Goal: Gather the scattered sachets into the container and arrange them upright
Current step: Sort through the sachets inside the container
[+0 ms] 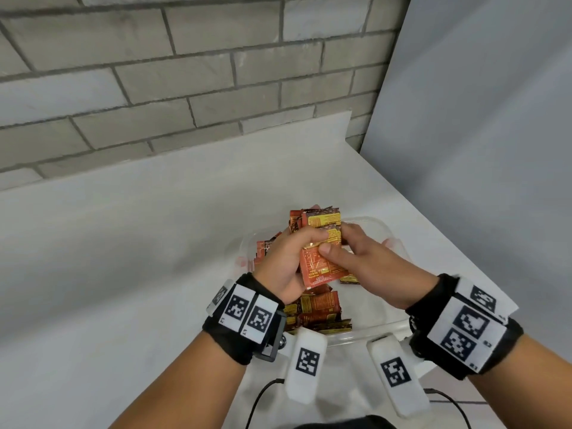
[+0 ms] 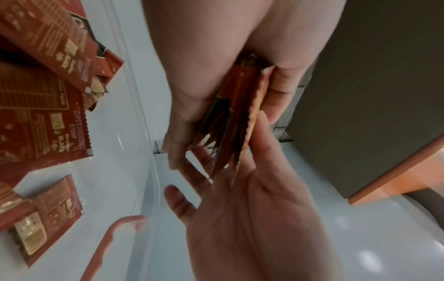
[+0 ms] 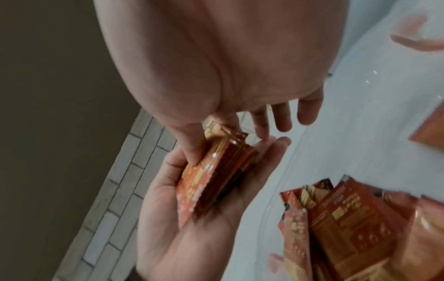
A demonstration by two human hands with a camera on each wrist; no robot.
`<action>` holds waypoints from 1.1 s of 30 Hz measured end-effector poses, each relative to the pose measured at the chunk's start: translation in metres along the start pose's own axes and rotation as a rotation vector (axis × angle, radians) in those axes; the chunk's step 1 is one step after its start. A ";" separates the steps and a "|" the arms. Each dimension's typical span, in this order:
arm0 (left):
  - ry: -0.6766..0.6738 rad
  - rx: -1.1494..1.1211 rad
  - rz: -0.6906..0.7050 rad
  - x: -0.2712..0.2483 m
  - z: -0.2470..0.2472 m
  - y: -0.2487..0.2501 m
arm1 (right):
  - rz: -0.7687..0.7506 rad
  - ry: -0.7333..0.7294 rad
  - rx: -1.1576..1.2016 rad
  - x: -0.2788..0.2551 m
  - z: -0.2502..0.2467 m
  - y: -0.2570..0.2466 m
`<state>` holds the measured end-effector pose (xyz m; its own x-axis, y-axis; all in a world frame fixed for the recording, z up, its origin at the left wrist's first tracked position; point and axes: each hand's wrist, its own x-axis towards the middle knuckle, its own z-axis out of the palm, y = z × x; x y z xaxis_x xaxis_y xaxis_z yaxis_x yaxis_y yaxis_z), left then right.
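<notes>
Sachet stack (image 1: 322,243) between both hands (upright)

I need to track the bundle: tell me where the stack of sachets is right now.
In the head view the stack sits at centre, held above the clear container, gripped by the left hand with the right hand pinching its near sachet.

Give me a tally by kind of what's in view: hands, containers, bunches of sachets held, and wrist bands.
Hands: 2, left hand and right hand
Container: 1
Held bunch of sachets: 1
Wrist bands: 2, left, right
Total: 6
</notes>
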<state>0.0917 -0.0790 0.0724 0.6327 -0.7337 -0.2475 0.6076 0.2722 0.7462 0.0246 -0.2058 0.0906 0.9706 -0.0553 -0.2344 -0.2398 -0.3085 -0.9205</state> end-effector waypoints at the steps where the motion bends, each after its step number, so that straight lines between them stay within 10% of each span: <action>1: 0.002 -0.020 -0.011 0.001 0.000 0.000 | -0.006 0.027 -0.162 0.000 -0.003 0.000; 5: 0.003 -0.042 -0.036 0.001 -0.006 -0.003 | -0.176 0.200 -0.485 -0.007 -0.004 -0.003; 11: 0.010 -0.034 -0.068 0.002 -0.003 -0.009 | -0.459 0.005 -0.841 -0.008 0.007 -0.007; 33: -0.186 -0.088 -0.064 0.006 -0.001 -0.005 | -0.347 0.093 -0.492 -0.001 -0.007 -0.003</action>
<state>0.0925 -0.0839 0.0663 0.4965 -0.8516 -0.1682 0.6884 0.2683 0.6739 0.0250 -0.2113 0.0959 0.9935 0.0508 0.1021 0.1070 -0.7252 -0.6802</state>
